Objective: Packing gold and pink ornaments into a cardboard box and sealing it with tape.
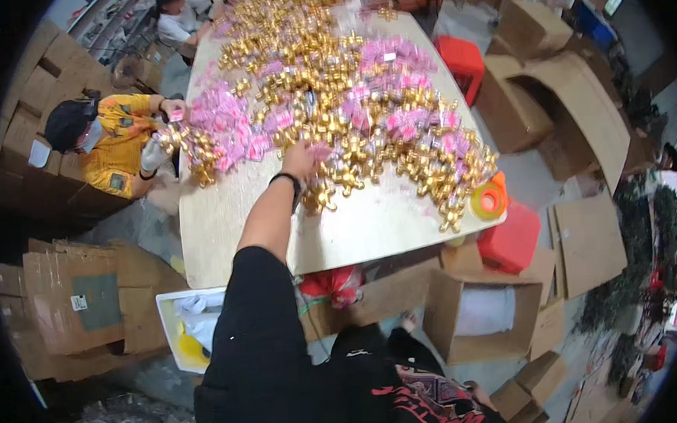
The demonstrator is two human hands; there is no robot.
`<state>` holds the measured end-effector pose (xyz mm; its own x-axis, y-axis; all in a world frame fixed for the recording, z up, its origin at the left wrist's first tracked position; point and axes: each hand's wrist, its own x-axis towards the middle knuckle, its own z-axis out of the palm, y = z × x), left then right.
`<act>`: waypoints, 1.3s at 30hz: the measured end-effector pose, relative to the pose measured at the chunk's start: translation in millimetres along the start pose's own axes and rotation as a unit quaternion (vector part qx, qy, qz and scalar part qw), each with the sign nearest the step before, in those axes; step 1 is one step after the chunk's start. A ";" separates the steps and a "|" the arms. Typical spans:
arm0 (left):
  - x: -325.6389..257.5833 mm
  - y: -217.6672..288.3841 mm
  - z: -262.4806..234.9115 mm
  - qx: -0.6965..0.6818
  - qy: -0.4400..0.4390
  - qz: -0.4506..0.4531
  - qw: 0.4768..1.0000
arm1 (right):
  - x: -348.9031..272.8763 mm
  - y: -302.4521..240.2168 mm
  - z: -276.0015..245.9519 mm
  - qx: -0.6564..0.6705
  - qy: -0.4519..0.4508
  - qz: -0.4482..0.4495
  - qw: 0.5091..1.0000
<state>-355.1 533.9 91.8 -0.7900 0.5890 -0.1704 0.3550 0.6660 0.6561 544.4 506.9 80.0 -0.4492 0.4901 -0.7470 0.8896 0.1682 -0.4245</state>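
Observation:
My left hand [299, 161] reaches across the table to the near side of a heap. Its fingers are closed at the edge of a small pink packet [319, 151]. Around it lie many shiny gold pieces with rounded arms [350, 182], mixed with pink packets [406, 122]. A dark band circles my left wrist. My right hand is not in view; only a bit of bare skin shows beside my printed shirt at the lower right.
The pale table [232, 232] carries an orange tape roll [489, 197] at its right corner. Red stools [510, 237] and cardboard boxes [443, 313] stand around it. A white bin [169, 331] sits below left. A co-worker in yellow [124, 135] handles gold pieces at the left; others work farther back.

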 end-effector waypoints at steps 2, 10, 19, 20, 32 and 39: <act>-20.4 -47.8 -45.6 -0.148 -0.015 0.063 0.987 | 39.2 -16.3 -12.2 -0.016 0.025 -0.038 0.999; -196.5 163.7 -121.7 0.028 0.051 0.158 0.986 | 53.6 -29.0 -76.8 0.100 0.092 0.022 0.990; -342.7 310.9 -63.9 -0.122 -0.093 0.277 0.948 | 73.4 -68.6 -94.2 -0.040 0.157 -0.053 0.985; -353.6 321.7 -39.8 -0.180 -0.130 0.273 0.936 | 67.6 -69.5 -96.1 -0.050 0.162 -0.061 0.984; -449.3 350.2 257.0 -0.283 -0.457 0.065 0.841 | 67.0 -36.2 -72.2 -0.021 0.154 -0.119 0.981; -408.9 293.6 300.5 -0.343 -0.487 -0.119 0.795 | 61.7 -46.1 -83.7 0.038 0.077 -0.097 0.992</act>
<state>222.4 626.1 133.2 0.0856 0.7816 -0.6178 -0.3659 0.6014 0.7102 482.6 600.9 96.3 -0.5889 0.5805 -0.5624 0.7756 0.2102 -0.5952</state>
